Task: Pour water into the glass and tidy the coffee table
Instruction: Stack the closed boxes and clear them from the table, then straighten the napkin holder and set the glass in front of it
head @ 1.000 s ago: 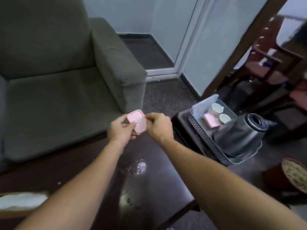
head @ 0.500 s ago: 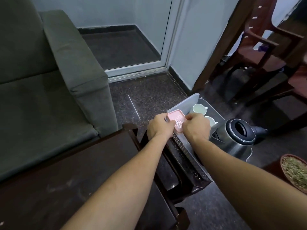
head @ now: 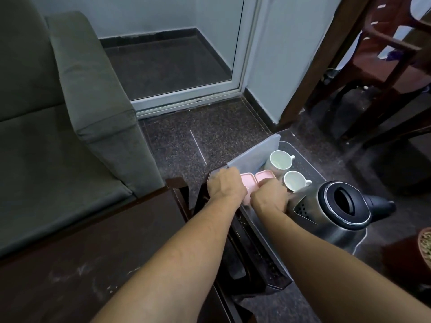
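Note:
Both my hands reach into a grey tray point(head: 253, 153) that stands on a low dark stand beside the coffee table point(head: 93, 252). My left hand point(head: 225, 186) and my right hand point(head: 268, 198) hold a small pink box point(head: 249, 180) down inside the tray, next to a second pink box point(head: 264, 176). Fingers are curled round the box's edges. Two white cups point(head: 281, 160) point(head: 295, 181) stand in the tray behind the boxes. A steel electric kettle point(head: 335, 213) with a black lid sits at the tray's right end.
A grey-green armchair point(head: 70, 101) stands left of the table. A glass door point(head: 177, 43) and white wall lie ahead. Wooden chairs point(head: 384, 54) stand at the upper right. A round pot point(head: 425, 248) sits on the floor at the right edge.
My hands carried the pink box from above the coffee table over to the right and lowered it into the tray beside the other pink box. My view turned right.

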`<state>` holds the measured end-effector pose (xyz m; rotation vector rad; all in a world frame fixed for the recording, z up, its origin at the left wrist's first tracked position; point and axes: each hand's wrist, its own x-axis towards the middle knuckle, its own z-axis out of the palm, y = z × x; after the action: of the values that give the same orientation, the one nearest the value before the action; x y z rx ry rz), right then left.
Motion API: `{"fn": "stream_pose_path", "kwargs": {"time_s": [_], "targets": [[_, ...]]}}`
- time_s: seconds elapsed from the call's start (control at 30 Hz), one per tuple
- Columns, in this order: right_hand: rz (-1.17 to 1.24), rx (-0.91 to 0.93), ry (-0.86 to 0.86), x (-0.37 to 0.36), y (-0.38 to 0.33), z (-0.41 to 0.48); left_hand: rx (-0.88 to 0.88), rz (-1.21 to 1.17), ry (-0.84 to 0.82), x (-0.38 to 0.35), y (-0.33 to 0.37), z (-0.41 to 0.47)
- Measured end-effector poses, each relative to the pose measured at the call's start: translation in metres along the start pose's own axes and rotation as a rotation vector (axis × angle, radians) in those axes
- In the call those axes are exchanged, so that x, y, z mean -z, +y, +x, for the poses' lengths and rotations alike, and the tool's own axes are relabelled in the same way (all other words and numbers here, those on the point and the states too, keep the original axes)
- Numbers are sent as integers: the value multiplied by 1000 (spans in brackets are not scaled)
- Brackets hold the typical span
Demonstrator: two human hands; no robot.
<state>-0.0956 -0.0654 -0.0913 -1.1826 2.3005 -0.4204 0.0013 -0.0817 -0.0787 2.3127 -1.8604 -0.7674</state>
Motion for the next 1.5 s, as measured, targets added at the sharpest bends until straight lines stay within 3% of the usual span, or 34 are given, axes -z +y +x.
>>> {"fn": "stream_pose_path", "kwargs": {"time_s": [0.5,0.8,1.0,1.3,1.5], "targets": [[-234,130,24,-14,5,15,-208,445,43,-4,9,-4],[-285,215,30,-14,7,25,-224,399,37,-14,11,-10],[-234,343,158,-8,-13,4,-145,82,118,3,-18,-21],[-1,792,46,-66,-129,-130,91,-320,403,97,-195,-55],[68,980,-160,-148,-182,-282,190,-321,437,151,-353,-136]]}}
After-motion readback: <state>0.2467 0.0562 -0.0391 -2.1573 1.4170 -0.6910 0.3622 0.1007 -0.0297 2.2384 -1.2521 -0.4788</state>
